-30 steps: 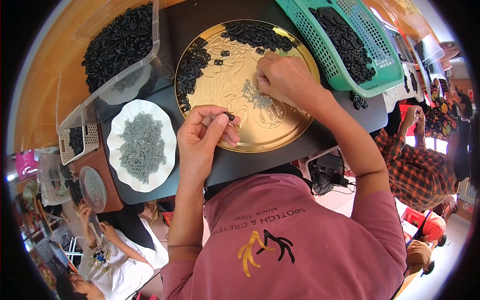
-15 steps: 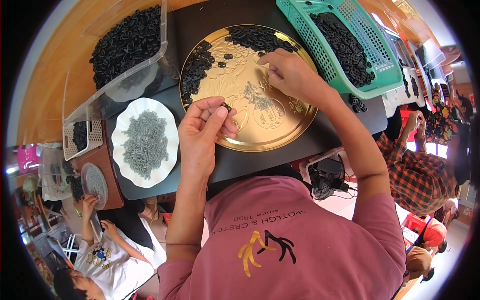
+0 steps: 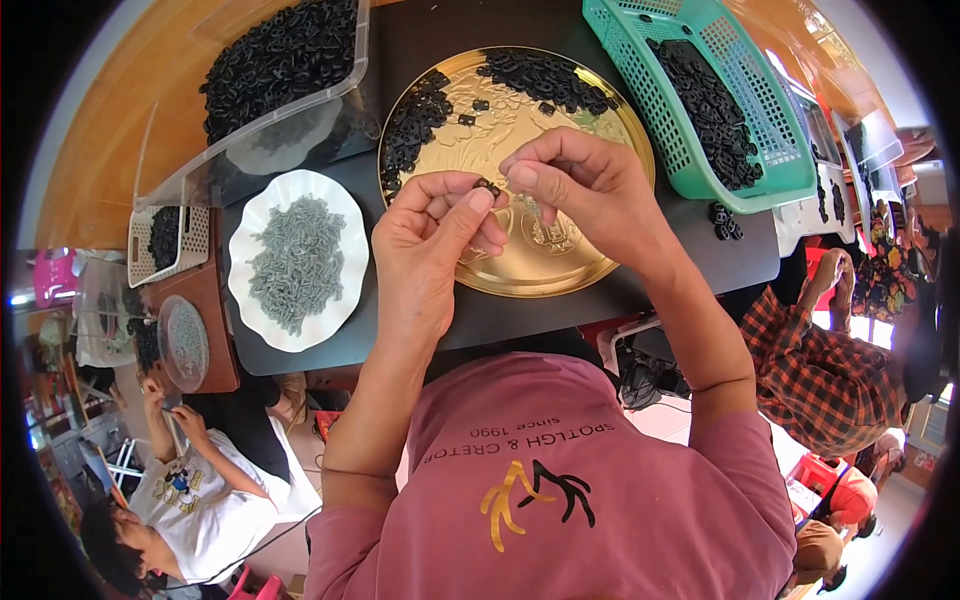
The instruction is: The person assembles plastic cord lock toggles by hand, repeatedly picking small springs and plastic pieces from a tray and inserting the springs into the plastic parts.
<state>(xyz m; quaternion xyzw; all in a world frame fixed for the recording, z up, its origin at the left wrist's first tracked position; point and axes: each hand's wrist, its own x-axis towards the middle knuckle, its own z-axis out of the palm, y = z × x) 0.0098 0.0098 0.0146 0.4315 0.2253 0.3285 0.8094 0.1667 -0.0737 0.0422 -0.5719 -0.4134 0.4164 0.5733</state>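
Note:
My left hand (image 3: pixel 425 230) pinches a small black plastic piece (image 3: pixel 487 187) between thumb and fingers, above the gold tray (image 3: pixel 530 288). Close beside it, my right hand (image 3: pixel 595 190) is closed, thumb against fingertips; what it grips, if anything, is too small to make out. The two hands' fingertips are nearly touching. Black plastic pieces (image 3: pixel 545 80) lie heaped along the tray's far and left rim, with a few loose ones further in. My hands mostly cover the tray's middle.
Left of the tray stands a scalloped white plate (image 3: pixel 243 310) heaped with small grey pins (image 3: pixel 297 265). A clear bin (image 3: pixel 262 148) of black pieces is at the far left, a green basket (image 3: pixel 690 165) with more at the far right. Other people sit on both sides.
My right hand has come from the far right part of the tray, inward and nearer to me, up beside my left hand. The left hand still pinches its black piece.

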